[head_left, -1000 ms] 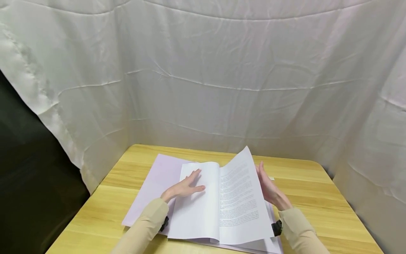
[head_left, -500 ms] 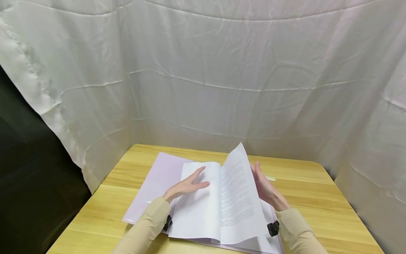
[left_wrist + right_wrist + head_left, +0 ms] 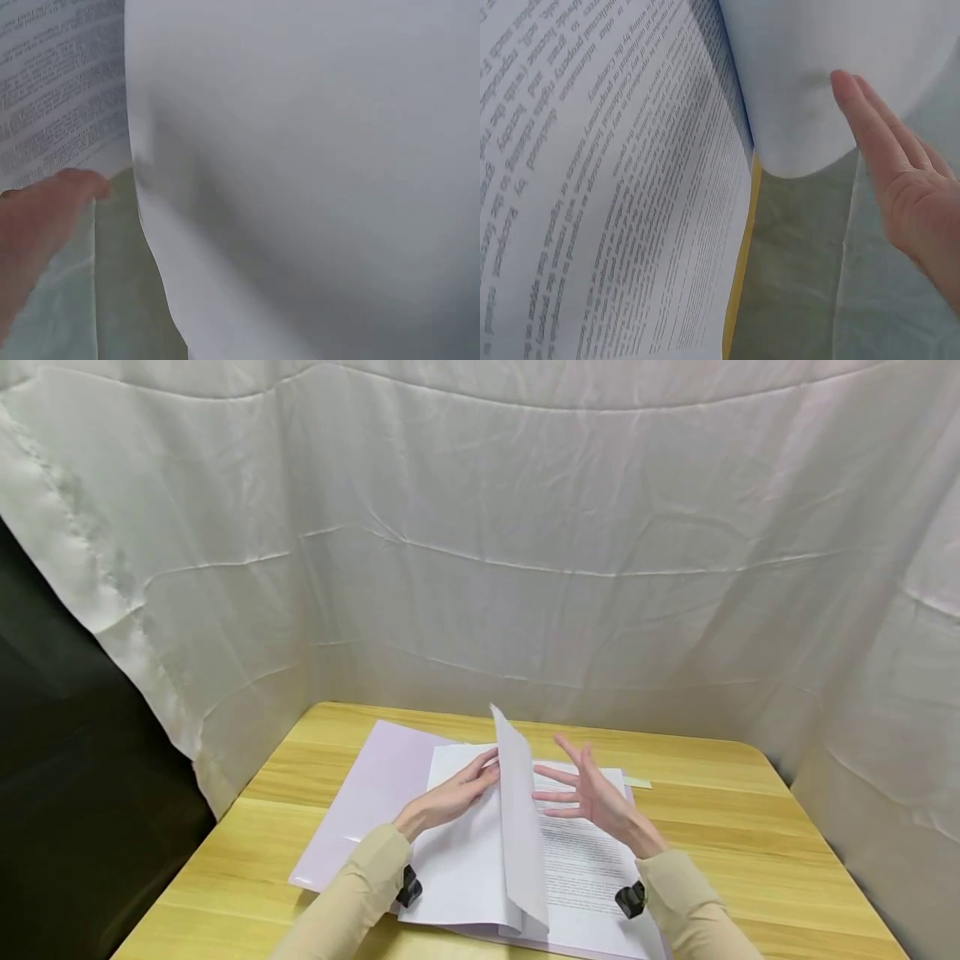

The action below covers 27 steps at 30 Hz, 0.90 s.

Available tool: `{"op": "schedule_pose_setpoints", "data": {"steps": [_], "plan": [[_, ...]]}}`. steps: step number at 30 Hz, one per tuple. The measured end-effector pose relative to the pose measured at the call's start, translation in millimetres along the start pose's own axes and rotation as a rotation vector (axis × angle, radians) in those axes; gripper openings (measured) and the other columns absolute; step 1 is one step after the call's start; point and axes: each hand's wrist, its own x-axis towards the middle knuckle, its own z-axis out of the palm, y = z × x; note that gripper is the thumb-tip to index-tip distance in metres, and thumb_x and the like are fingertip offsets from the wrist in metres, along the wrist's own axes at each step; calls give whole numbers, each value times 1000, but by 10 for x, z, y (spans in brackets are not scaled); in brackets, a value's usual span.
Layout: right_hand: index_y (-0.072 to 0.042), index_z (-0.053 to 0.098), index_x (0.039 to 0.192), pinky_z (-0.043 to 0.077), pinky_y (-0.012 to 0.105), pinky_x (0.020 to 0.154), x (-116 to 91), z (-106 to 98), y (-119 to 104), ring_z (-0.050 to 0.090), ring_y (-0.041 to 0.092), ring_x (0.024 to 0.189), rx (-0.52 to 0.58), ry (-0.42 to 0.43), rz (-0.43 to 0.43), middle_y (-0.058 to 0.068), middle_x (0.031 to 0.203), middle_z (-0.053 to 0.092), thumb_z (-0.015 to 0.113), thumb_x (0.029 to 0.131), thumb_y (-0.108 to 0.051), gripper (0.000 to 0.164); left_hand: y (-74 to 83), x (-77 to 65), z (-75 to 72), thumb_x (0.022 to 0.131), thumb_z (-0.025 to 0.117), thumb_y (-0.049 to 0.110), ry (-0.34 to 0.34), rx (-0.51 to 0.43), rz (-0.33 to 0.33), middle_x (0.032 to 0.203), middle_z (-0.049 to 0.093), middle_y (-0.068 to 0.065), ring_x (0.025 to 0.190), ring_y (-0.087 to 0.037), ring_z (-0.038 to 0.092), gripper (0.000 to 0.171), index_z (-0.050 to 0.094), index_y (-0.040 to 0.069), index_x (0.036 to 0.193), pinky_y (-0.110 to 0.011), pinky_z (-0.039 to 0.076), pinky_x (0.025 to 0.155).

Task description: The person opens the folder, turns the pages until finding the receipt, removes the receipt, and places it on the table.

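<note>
Left hand (image 3: 453, 793): entering from lower left, forearm slanted up and rightward, fingers extended and near together, tips at the left side of the lifted page (image 3: 521, 852); loosely open posture, nothing visibly gripped, contact with paper impossible to tell.

Right hand (image 3: 603, 802): entering from lower right, forearm slanted up and leftward, fingers fanned wide and pointing mostly left; hold of nothing; fingertips close beside the page's blank face, touch impossible to tell.

Lifted page: between both hands, raised near upright from the middle of the open document; long axis from near side to far side of table, far corner highest and slightly left, blank face toward right hand.

Beneath, right: printed page (image 3: 581, 868), flat. At left: blank sheets (image 3: 457, 885) on lilac folder (image 3: 382, 777). Support: wood-grain table (image 3: 247, 835). Backdrop: pale curtain (image 3: 525, 527).
</note>
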Motion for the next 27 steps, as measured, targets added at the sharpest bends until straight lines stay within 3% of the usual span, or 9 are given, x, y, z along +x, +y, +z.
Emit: {"op": "schedule_pose_setpoints", "data": {"steps": [4, 9, 12, 16, 18, 22, 27], "plan": [[-32, -10, 162, 41, 64, 112, 34, 51, 6, 48, 49, 138, -22, 14, 21, 28, 166, 16, -1, 104, -57, 63, 36, 2, 28, 112, 30, 30, -31, -162, -1, 171, 6, -18, 158, -39, 6, 63, -3, 13, 163, -53, 5, 130], [-32, -6, 162, 38, 66, 114, 47, 91, 22, 45, 50, 139, -42, 34, 47, 25, 166, 21, 1, 105, -57, 63, 81, -6, 44, 112, 29, 34, -26, -264, 3, 170, 13, -18, 154, -42, 22, 62, 0, 13, 163, -53, 17, 129], [-31, -4, 163, 36, 66, 115, 46, 99, 46, 46, 49, 140, -59, 34, 57, 24, 165, 23, 1, 105, -56, 63, 101, -21, 45, 111, 31, 37, 9, -268, -12, 167, 21, -22, 147, -40, 40, 67, -3, 9, 162, -50, 32, 124], [-28, -3, 163, 38, 62, 116, 35, 106, 66, 44, 48, 141, -84, 9, 61, 25, 165, 24, 0, 106, -53, 62, 119, -47, 31, 109, 37, 38, 51, -276, -27, 151, 46, -20, 120, -21, 64, 68, 6, 6, 161, -35, 54, 104], [-27, -1, 163, 38, 61, 117, 24, 111, 65, 42, 47, 143, -98, -5, 67, 24, 165, 24, 0, 107, -52, 62, 120, -55, 24, 109, 42, 34, 70, -283, -23, 137, 58, -12, 107, -11, 67, 62, 18, 5, 158, -29, 58, 92], [-22, 1, 164, 31, 66, 118, -8, 117, 68, 39, 46, 145, -116, -33, 64, 26, 164, 23, 1, 107, -51, 63, 97, -71, 5, 106, 48, 19, 112, -263, -1, 115, 69, -1, 97, -9, 70, 49, 35, 0, 149, -26, 61, 82], [-9, 5, 163, 33, 66, 117, -56, 78, 104, 34, 52, 145, -144, -41, 27, 31, 162, 23, 4, 108, -49, 68, 29, -103, -43, 102, 48, 4, 170, -195, -6, 115, 71, -6, 93, -9, 70, 45, 40, -5, 146, -26, 62, 79]]}}
